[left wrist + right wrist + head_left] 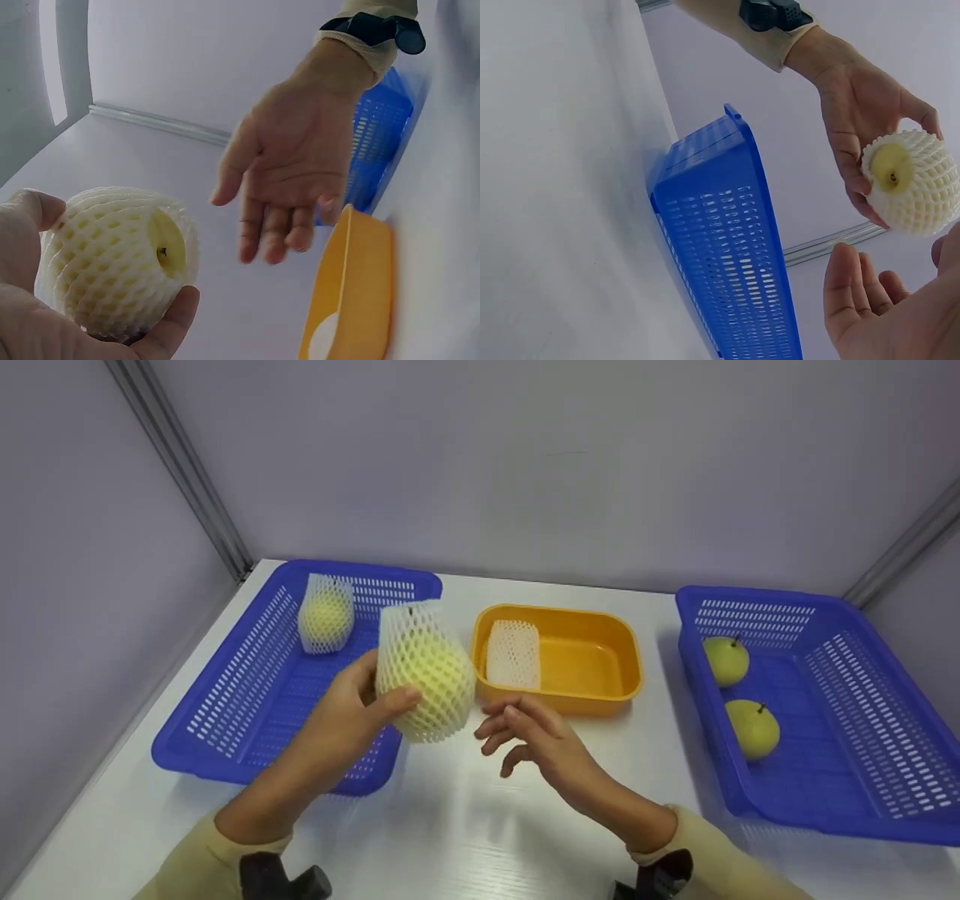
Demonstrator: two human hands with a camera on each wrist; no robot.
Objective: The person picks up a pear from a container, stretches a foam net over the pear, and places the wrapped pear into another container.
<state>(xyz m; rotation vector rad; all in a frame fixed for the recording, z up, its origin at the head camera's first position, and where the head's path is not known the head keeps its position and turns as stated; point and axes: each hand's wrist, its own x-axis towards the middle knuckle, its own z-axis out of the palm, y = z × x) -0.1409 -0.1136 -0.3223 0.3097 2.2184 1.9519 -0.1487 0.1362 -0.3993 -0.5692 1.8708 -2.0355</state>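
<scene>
A yellow-green pear [426,671] in a white foam net sleeve [397,630] is held up by my left hand [352,709], thumb on the near side and fingers around the back. Its stem shows near the sleeve's upper end. The left wrist view shows the netted pear [112,259] between thumb and fingers. My right hand [551,746] hovers apart from it, to its right, fingers relaxed and holding nothing. In the right wrist view, the right hand [892,307] is below the netted pear [915,184], not gripping it.
A left blue basket [255,690] contains another sleeved pear [327,615]. Behind my hands, an orange tub [589,660] holds a flat white foam net [514,655]. In the right blue basket [825,802] lie two bare pears [752,729]. Walls stand behind and at both sides.
</scene>
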